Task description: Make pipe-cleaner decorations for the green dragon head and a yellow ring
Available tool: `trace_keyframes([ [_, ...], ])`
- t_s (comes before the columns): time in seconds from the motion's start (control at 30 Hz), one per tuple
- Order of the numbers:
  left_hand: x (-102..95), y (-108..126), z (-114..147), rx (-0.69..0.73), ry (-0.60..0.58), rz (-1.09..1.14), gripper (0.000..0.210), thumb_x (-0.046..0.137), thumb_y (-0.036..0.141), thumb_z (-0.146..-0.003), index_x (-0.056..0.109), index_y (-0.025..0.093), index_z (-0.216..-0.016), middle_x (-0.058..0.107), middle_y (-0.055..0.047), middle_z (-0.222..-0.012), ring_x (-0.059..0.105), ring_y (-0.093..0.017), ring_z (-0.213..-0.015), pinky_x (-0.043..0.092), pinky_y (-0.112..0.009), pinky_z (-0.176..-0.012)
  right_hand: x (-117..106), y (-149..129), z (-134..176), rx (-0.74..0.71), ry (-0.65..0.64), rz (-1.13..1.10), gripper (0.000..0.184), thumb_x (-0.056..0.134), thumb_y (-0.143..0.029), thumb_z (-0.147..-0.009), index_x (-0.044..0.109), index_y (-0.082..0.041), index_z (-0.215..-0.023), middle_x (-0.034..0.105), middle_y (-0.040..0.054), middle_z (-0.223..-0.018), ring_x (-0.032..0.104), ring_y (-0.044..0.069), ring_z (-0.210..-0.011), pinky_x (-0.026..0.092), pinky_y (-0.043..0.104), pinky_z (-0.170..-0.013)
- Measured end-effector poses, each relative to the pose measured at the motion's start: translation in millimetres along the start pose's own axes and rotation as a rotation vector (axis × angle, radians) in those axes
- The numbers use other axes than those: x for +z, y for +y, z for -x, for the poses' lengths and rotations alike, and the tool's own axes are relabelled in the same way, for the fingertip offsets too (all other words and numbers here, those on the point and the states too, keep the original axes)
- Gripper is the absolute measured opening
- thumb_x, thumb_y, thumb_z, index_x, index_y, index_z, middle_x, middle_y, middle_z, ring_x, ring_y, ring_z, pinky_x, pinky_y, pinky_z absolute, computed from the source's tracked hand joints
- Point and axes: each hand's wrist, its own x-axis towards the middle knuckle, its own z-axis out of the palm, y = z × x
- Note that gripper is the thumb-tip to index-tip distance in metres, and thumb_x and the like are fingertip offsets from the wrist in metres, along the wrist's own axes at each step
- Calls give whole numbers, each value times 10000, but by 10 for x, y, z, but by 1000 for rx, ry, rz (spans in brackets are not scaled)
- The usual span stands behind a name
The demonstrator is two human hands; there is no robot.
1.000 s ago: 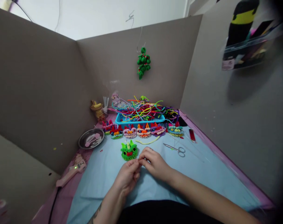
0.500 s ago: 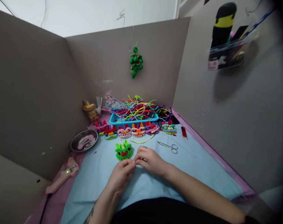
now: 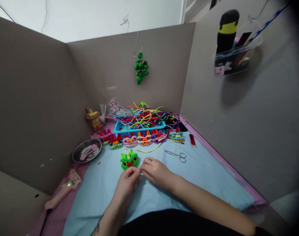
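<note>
My left hand (image 3: 128, 181) and my right hand (image 3: 156, 171) meet fingertip to fingertip over the blue cloth (image 3: 102, 196). Both are closed in a pinch. Whatever lies between the fingertips is too small to make out. Just beyond them sits a green fuzzy dragon head (image 3: 129, 160) with black eyes and a red mouth. A pale yellow pipe cleaner (image 3: 149, 150) lies behind my right hand. To the right of that, small scissors (image 3: 176, 155) rest on the cloth.
Several colourful animal heads (image 3: 144, 139) line up before a blue tray (image 3: 139, 128) heaped with pipe cleaners. On the left are a metal bowl (image 3: 76, 156) and a pink glue gun (image 3: 63, 194). Grey partitions (image 3: 105, 65) enclose the table; a clear bin (image 3: 231, 64) hangs at right.
The camera view has shifted slightly. My right fingers have drawn closer together, still meeting the left fingertips. The dragon head and scissors lie where they were.
</note>
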Motion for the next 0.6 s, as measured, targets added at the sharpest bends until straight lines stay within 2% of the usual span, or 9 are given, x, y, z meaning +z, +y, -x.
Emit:
trace_keyframes([
  [0.23, 27, -36, -38, 75, 32, -87, 388, 647, 500, -630, 490, 146, -658, 433, 66, -483, 234, -20, -372, 133, -167, -383, 63, 12, 3, 12, 18, 11, 181, 435, -157, -864, 601, -140, -793, 537, 59, -737, 498, 163, -730, 434, 268, -685],
  [0.37, 49, -97, -78, 150, 64, -124, 370, 583, 502, -689, 482, 151, -627, 386, 80, -457, 228, -30, -370, 177, -169, -392, 95, 33, 1, 79, 55, -96, 167, 456, -138, -847, 617, -147, -804, 556, 51, -745, 521, 147, -713, 447, 253, -674],
  [0.5, 28, -127, -91, 279, 109, -223, 319, 514, 456, -763, 483, 158, -652, 426, 59, -507, 304, -60, -414, 249, -181, -427, 125, 31, -9, 133, 108, -250, 161, 491, -126, -824, 645, -168, -842, 580, 38, -749, 551, 133, -722, 459, 236, -680],
  [0.6, 11, -96, -50, 412, 154, -379, 296, 472, 415, -799, 473, 166, -639, 451, 36, -559, 394, -96, -505, 312, -199, -493, 136, 7, -19, 152, 137, -285, 160, 510, -122, -808, 659, -168, -845, 583, 40, -748, 556, 133, -722, 460, 235, -677],
])
